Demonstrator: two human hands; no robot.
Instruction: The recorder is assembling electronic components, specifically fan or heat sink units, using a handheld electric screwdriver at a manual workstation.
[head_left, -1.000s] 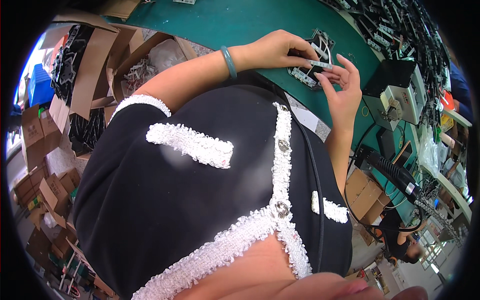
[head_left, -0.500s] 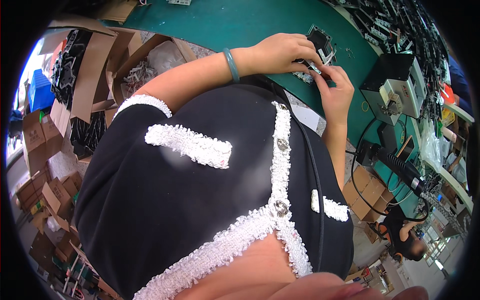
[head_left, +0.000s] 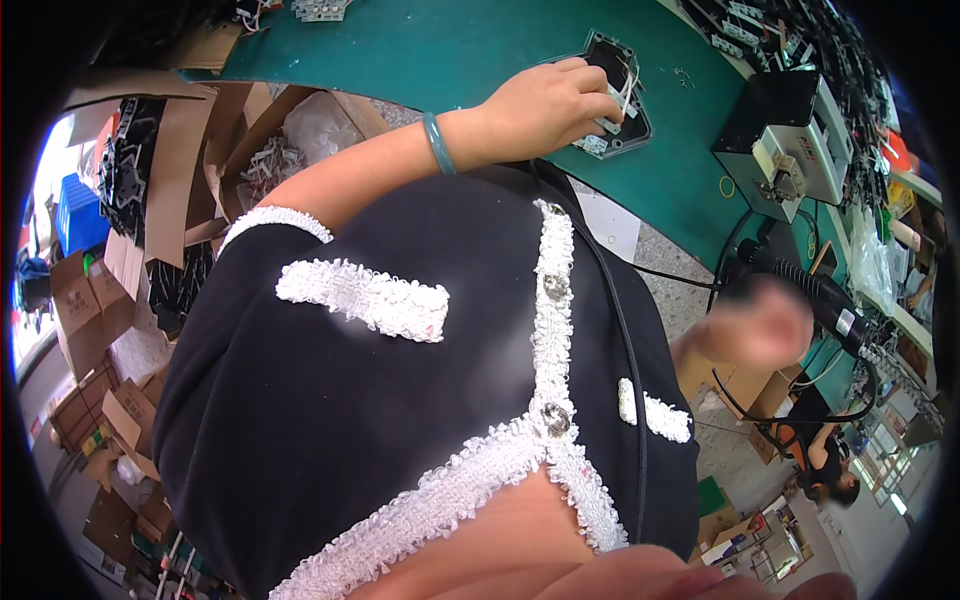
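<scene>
My left hand (head_left: 565, 103) is over a black angular housing (head_left: 638, 137) lying on the green bench. Its fingers are curled down into the housing, next to a small silver-white piece; what they grip is mostly hidden by the hand. Thin white wires (head_left: 629, 92) loop up inside the housing, and a whitish part with small details (head_left: 592, 146) shows at its near edge. My right hand (head_left: 756, 325) is away from the housing, off the bench's near edge at the right. It is smeared, so its fingers cannot be made out.
On the green bench (head_left: 420, 60), a black-and-silver boxy machine (head_left: 785, 150) stands at right. Small metal bits (head_left: 683, 77) lie beyond the housing. A black ribbed cable (head_left: 815, 300) runs at the right. An open cardboard box (head_left: 265, 120) with loose parts is at left.
My right hand has let go and drawn back from the housing, toward me and to the right. My left hand stays at the housing, which now appears slightly farther left.
</scene>
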